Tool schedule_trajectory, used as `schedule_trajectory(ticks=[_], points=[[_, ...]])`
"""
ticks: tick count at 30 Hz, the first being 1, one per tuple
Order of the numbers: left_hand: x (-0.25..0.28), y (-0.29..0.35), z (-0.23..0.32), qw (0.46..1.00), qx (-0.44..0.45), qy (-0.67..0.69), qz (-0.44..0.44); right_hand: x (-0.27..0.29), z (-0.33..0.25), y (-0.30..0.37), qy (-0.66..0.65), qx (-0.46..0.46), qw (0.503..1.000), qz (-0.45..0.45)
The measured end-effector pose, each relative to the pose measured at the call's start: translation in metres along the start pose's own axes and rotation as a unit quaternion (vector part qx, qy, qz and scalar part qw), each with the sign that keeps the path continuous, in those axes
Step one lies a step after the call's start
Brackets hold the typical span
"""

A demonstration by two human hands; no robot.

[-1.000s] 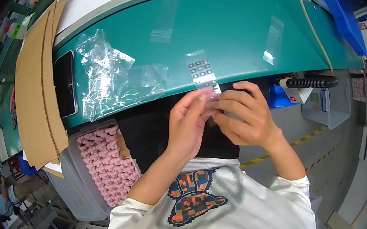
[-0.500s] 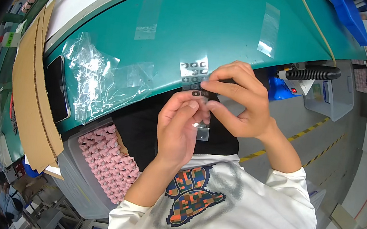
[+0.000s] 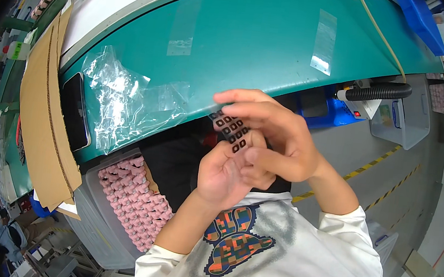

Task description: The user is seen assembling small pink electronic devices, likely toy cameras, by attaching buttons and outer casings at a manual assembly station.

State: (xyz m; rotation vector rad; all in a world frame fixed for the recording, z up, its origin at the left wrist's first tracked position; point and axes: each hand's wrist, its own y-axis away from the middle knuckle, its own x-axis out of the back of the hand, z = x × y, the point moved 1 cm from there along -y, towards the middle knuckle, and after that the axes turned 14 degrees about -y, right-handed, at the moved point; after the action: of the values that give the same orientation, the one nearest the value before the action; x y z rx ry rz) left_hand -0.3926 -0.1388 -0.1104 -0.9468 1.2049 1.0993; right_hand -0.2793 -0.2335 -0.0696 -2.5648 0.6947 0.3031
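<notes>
Flat, black-screened rectangular phone point(image 3: 76, 112) lies on smooth green tabletop point(image 3: 250, 38), beside long brown cardboard sheet point(image 3: 39, 101). At right: ribbed black hose point(image 3: 379, 93); yellow-and-black striped floor tape point(image 3: 358, 169).

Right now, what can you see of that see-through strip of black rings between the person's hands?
The see-through strip of rounded black rings looks like thin plastic film, its rings set in rows. Held in the left hand, it slants beside the near edge of the green table. The right hand arches over it, hiding part; whether that hand touches it is unclear.
</notes>
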Motion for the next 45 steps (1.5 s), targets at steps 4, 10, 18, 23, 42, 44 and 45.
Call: schedule_trajectory(ticks=[4,10,18,23,42,44,45], points=[[0.003,0.0,-0.003,0.99,0.055,0.044,-0.12,-0.004,-0.004,0.003,-0.225,-0.089,0.964,0.114],[-0.038,0.004,-0.005,0.907,-0.135,-0.309,0.254,-0.001,-0.021,-0.003,-0.113,-0.115,0.982,0.103],[-0.029,0.02,0.007,0.864,-0.216,-0.367,0.269,-0.004,-0.02,-0.014,0.176,0.098,0.979,0.01],[-0.032,0.02,0.015,0.86,-0.229,-0.382,0.25,-0.008,-0.028,-0.013,0.378,0.16,0.912,0.016],[-0.055,-0.046,0.075,0.774,-0.138,-0.543,0.295,0.036,-0.002,-0.045,0.234,0.085,0.963,0.106],[-0.058,-0.062,0.088,0.744,-0.135,-0.572,0.318,0.044,-0.004,-0.056,0.268,0.112,0.947,0.135],[-0.059,-0.07,0.097,0.717,-0.141,-0.592,0.339,0.048,-0.008,-0.06,0.294,0.116,0.937,0.15]])
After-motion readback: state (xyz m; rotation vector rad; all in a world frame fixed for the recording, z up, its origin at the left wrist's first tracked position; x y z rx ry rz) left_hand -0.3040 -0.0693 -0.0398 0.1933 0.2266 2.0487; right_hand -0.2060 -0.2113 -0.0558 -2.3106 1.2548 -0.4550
